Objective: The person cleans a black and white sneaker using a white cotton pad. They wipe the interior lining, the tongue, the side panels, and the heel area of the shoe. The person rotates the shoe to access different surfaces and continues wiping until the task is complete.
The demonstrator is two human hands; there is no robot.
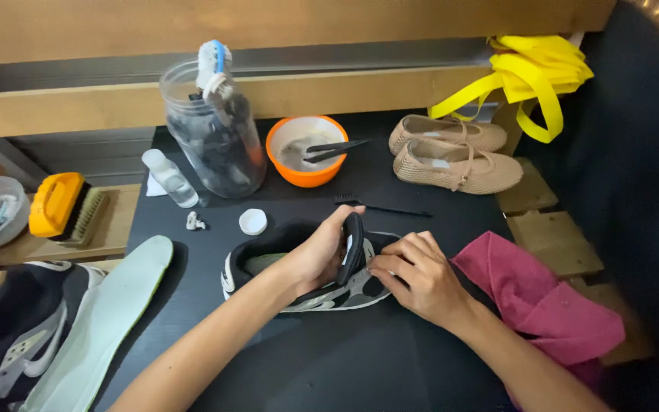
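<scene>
Black tabletop (329, 358) seen from above. Its near half is bare in front of the forearms; the left edge runs past a pale green insole (104, 320) that overhangs it, and the far edge meets a wooden ledge (345, 91).

Work piece: 1 black and grey sneaker (268, 255) lying on its side at the table's centre, opening toward the left. The left hand (318, 252) grips the tongue and upper, thumb raised over the top edge, fingers closed on the shoe. The right hand (417, 275) rests on the grey side panel with fingers curled, tips pressing the shoe; whether they pinch anything small cannot be told.

Containers: an orange bowl (306, 152) holds whitish liquid and 2 dark brush handles; a clear plastic jar (211, 130) holds dark items, with a blue and white brush (213, 65) standing out of its mouth. A small clear bottle (169, 177) lies beside the jar, its white cap (252, 221) off and just behind the sneaker. A thin black brush (383, 206) lies between bowl and shoe.

Surroundings: 2 beige mesh flats (455, 152) at the far right, a yellow bag (535, 72) behind them, a crimson cloth (543, 297) beside the right wrist, a yellow scrub brush (66, 206) on a side shelf at left.
</scene>
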